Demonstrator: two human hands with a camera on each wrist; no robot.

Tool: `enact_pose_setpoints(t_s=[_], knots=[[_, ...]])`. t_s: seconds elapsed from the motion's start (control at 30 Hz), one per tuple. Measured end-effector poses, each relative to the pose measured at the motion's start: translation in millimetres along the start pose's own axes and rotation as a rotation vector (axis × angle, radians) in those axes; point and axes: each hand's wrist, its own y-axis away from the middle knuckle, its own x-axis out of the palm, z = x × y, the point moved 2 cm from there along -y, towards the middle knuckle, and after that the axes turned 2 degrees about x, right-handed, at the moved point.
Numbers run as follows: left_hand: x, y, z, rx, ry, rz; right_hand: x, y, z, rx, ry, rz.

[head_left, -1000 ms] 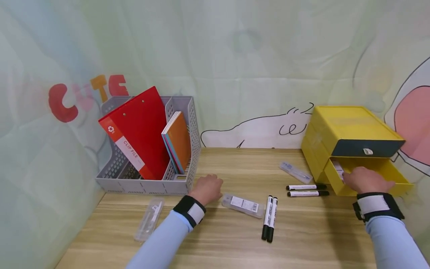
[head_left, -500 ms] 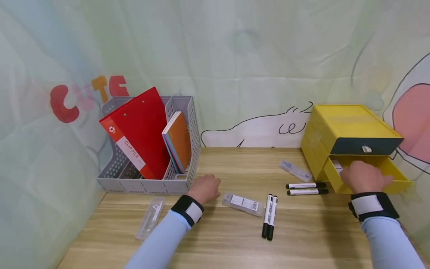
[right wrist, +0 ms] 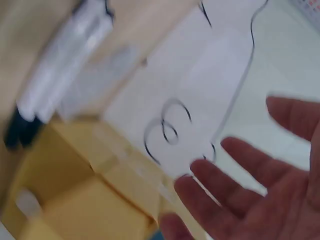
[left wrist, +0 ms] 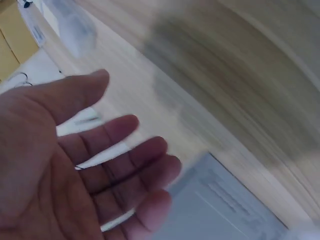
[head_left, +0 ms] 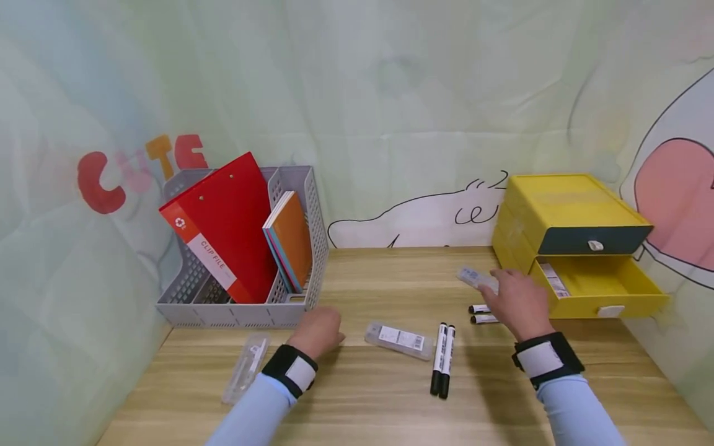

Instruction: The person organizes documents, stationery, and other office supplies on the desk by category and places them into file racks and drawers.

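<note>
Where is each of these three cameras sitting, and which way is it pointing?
Head: worn on the head, looking forward and down at the wooden desk, grey file rack and yellow drawer box; both forearms, the left hand and the right hand show.
Left wrist: on the left wrist, facing along the open palm at the blurred desk.
Right wrist: on the right wrist, past open fingers toward the yellow drawer box and wall drawing.
Shared: head and right wrist both show the yellow drawer box.
</note>
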Motion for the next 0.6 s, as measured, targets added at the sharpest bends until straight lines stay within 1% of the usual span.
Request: enact_pose_setpoints(t_s=[0.07,0.1,0.13,0.2,0.27,0.37,0.43,0.47,0.53,0.6], knots=[[1.4,9.5,11.3,-0.026,-0.01,-0.033,15,2,2,-0.007,-0.016,0.125],[1.3,15.0,17.7,-0.042,-0.023,-0.053,22,3,2,-0.011,-0.024,0.171],[2.0,20.5,24.4,-0.062,-0.035,-0.061,28,4,1,-0.018,-0.029,0.209],[2.2,31.0,39.1,-0.125,-0.054,-0.064,36,7,-2,-0.031,-0.027,0.251],[2.4,39.1,53.6,-0.223,-0.075,-0.022,42,9,-4,-0.03,-0.021,0.28],[1.2,48.0,71.7,-0.393,-0.114,0.084,46,10,-6,-0.023,-0.015,0.31],[1.7,52.4,80.4,-0.479,-0.142,0.16,47,10,-6,-0.019,-0.012,0.33],[1.4,54.4,83.9,-0.512,-0.15,0.194,48,10,-6,-0.02,-0.01,0.338],[1.0,57.0,89.2,-0.56,-0.145,0.241,49,11,-6,-0.02,-0.012,0.343],[0.1,57.9,92.3,-0.604,-0.118,0.248,51,11,-5,-0.019,-0.015,0.346]])
